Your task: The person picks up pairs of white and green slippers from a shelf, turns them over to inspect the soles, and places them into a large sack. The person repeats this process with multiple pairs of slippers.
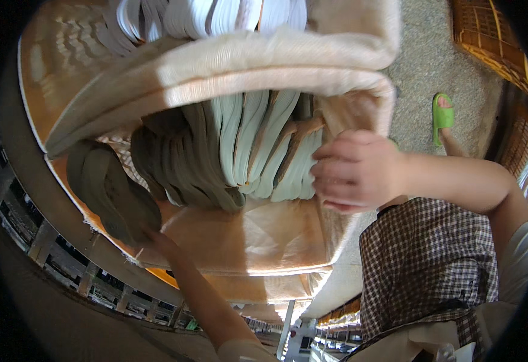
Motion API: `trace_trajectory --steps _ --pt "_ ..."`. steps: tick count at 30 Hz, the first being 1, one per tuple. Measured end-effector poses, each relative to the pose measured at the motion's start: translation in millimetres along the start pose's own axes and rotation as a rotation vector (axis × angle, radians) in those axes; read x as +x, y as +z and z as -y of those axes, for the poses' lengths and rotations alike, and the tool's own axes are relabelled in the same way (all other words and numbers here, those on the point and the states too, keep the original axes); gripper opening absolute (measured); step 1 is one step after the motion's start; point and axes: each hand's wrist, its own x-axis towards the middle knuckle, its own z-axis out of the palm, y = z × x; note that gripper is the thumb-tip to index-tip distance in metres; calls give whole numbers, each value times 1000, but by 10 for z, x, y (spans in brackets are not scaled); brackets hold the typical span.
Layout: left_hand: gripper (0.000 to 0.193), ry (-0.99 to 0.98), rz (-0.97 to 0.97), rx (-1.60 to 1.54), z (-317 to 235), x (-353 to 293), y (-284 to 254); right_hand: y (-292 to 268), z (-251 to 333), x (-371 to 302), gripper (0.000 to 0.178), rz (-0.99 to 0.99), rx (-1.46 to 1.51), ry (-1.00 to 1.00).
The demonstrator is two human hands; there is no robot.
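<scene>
A cloth sack (252,238), pale orange and open-topped, holds several looped bundles of flat, pale green-grey band (240,151) packed side by side. At its left, a darker bundle of looped band (110,193) stands partly over the sack's edge, in shade. My left hand (152,238) is closed at the lower end of that bundle; its fingers are dim and partly hidden. My right hand (357,172), slightly blurred, is closed over the near rim of the sack, beside the pale bundles, with its fingers curled.
Another cloth sack (354,24) with several white looped bundles (233,17) lies beyond. Yellow plastic crates (496,39) stand at the right, over a speckled floor (418,66). A foot in a green slipper (443,114) shows there. A checkered apron (433,253) hangs at lower right.
</scene>
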Motion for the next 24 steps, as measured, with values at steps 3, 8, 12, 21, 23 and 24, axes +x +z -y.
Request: trace_trajectory --steps 3,8,12,21,23,24 --pt "66 196 -41 -127 292 204 343 65 -10 -77 23 26 -114 34" --pt "69 239 137 -4 660 340 762 45 -28 0 20 86 -203 66" --pt "84 201 130 368 720 313 1030 7 -30 44 22 138 -224 90" --pt "87 767 180 451 -777 197 769 5 -61 31 17 116 -235 112" --pt "80 741 216 529 -1005 204 945 6 -69 39 16 106 -242 107" --pt "77 671 213 513 -1065 178 1075 9 -72 31 16 87 -246 104"
